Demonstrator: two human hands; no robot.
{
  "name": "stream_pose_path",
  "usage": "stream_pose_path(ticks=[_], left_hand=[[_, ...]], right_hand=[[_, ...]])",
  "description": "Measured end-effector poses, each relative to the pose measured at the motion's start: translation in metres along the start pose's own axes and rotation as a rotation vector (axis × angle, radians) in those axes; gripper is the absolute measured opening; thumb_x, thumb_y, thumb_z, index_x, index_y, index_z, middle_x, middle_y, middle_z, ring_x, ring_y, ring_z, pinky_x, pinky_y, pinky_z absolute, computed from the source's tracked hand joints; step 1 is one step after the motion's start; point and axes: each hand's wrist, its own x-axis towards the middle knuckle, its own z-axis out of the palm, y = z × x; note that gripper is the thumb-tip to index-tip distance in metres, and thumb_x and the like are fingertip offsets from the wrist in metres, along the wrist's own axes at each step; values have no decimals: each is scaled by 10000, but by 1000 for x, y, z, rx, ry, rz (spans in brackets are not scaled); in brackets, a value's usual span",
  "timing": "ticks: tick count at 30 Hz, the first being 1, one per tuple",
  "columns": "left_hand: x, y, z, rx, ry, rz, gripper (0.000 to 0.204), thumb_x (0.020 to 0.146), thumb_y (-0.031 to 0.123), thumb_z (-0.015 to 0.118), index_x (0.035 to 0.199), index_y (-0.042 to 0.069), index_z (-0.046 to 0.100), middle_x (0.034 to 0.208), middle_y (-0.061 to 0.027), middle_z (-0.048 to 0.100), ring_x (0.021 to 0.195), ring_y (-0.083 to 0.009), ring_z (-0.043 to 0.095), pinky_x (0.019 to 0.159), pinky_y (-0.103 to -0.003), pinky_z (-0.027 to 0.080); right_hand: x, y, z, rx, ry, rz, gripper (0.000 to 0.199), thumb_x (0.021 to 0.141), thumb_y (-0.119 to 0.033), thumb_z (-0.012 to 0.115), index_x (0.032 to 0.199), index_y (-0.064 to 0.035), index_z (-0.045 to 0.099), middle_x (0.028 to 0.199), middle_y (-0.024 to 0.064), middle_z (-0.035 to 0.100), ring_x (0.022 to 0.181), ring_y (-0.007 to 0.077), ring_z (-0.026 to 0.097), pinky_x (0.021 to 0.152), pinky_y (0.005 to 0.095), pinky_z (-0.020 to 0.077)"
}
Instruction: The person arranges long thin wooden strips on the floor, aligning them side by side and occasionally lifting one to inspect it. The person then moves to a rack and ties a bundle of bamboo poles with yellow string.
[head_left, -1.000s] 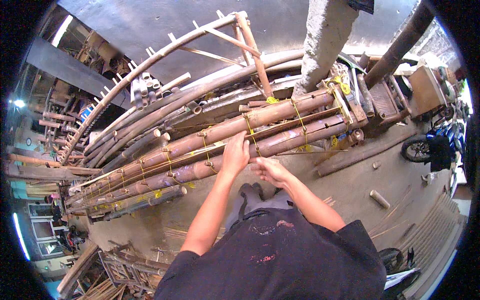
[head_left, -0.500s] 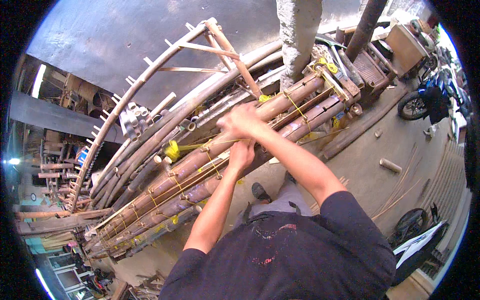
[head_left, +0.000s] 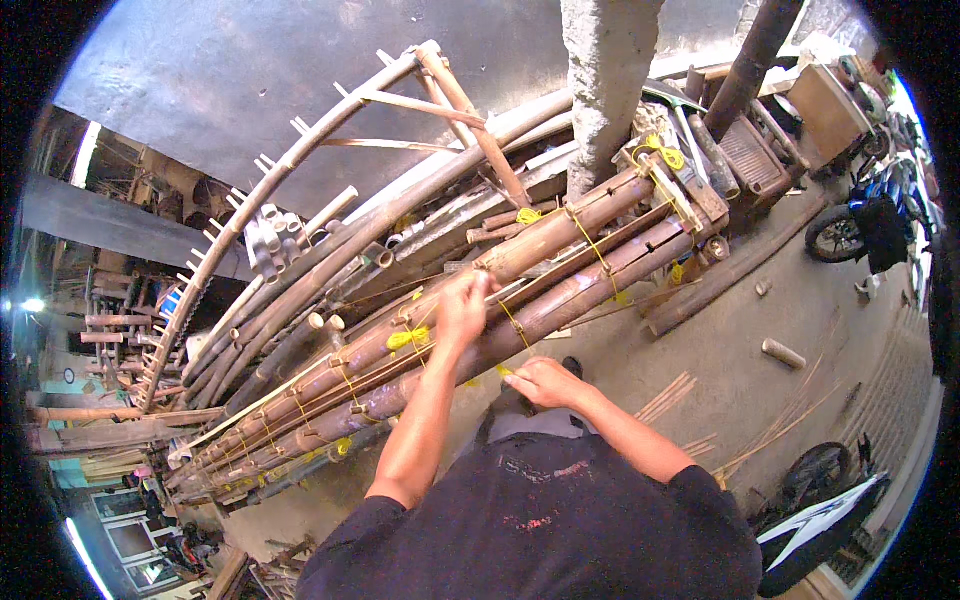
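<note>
Two long brown bamboo poles, an upper one (head_left: 540,245) and a lower one (head_left: 560,305), lie side by side across the middle, tied at intervals with yellow cord. My left hand (head_left: 463,310) rests at the upper pole, fingers closed; whatever they pinch is too small to make out. Nearer my body, my right hand (head_left: 540,383) is closed beside the lower pole, with a bit of yellow cord (head_left: 503,370) showing at its fingers. A bundle of yellow cord (head_left: 408,338) hangs on the upper pole, left of my left hand.
Beyond the poles stand a curved bamboo frame with pegs (head_left: 290,165) and a rough pale post (head_left: 608,90). Cut bamboo tubes (head_left: 270,240) are piled behind. A motorbike (head_left: 870,230) stands far right; a short bamboo piece (head_left: 783,353) and thin strips (head_left: 668,398) lie on the floor.
My right hand has come off the upper pole, down and right toward my body. My left hand has moved slightly up and left onto the upper pole. The cord bundle appears farther right and lower.
</note>
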Motion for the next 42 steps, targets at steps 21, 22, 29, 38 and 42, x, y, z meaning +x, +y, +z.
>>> stream_pose_path(ticks=[21,22,29,38,42], left_hand=[[-129,-83,-133,526,-161,5,241,889,240,651,1023,43,612,1060,-251,664,1062,-416,621,833,-492,457],[-128,-77,-128,539,-156,-50,329,879,223,671,1142,47,578,1058,-191,664,1063,-385,610,882,-418,443],[-131,-112,-119,642,23,44,289,1020,273,485,1095,73,681,1071,-211,702,1032,-419,646,972,-554,377],[-126,-131,-148,383,-25,0,274,1015,287,488,1033,99,688,912,-206,707,875,-431,651,901,-551,379],[-106,-97,-128,328,14,57,246,1011,253,514,1035,89,696,896,-155,715,846,-333,674,839,-454,461]], right_hand=[[86,-103,147,1767,1148,224,244,1019,-310,489,873,-120,535,825,12,572,818,143,567,753,331,479],[102,-111,144,1469,1243,63,252,1016,-296,487,886,-91,556,838,37,592,830,175,581,762,340,487],[226,-174,69,-654,71,160,614,981,-606,373,1185,-144,722,1156,204,698,1101,374,658,948,546,471],[135,-166,85,-45,-224,-102,391,966,-312,536,747,-14,664,757,181,666,738,350,642,746,467,514],[52,-88,151,-111,53,-199,426,990,-303,513,709,-13,652,708,214,635,758,425,633,816,501,496]])
